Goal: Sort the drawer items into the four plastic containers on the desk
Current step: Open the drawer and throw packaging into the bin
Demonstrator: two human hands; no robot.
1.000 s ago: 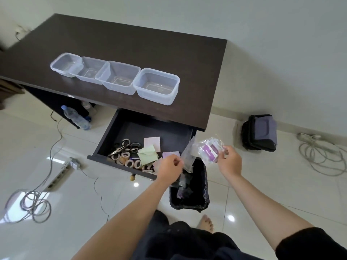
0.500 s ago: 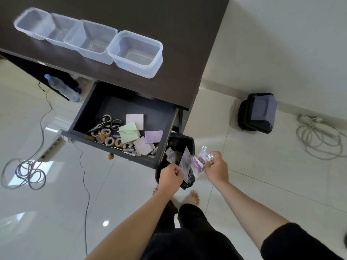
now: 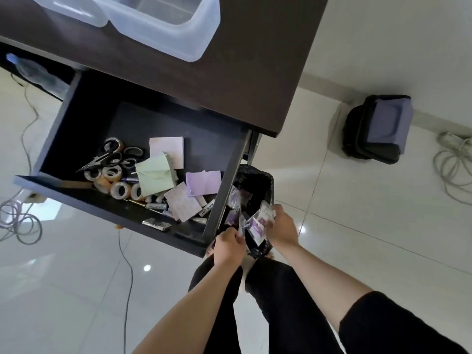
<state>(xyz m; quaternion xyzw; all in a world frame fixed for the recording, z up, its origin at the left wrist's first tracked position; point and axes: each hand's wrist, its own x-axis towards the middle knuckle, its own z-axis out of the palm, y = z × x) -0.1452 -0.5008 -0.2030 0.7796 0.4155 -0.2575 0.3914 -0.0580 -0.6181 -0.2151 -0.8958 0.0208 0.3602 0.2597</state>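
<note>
Hands lower over the bin, containers slipping out of view

Beyond and left of our hands the desk (image 3: 255, 72) carries the plastic containers (image 3: 163, 19), now cut by the top edge where all four showed a second ago; nearer left, the open drawer (image 3: 127, 210) holds every tape roll, notepad and pen unsorted. Our left hand (image 3: 228, 245) pinches a clear wrapper (image 3: 241, 221), our right hand (image 3: 282, 226) grips a purple-printed packet (image 3: 256, 223), both dropped over the black bin (image 3: 258, 185): seemingly unwrapping before sorting.

A black bin (image 3: 258, 182) lined with a black bag stands just beside the drawer. A dark bag (image 3: 378, 129) sits against the wall, a coiled cable (image 3: 452, 169) near it.
</note>
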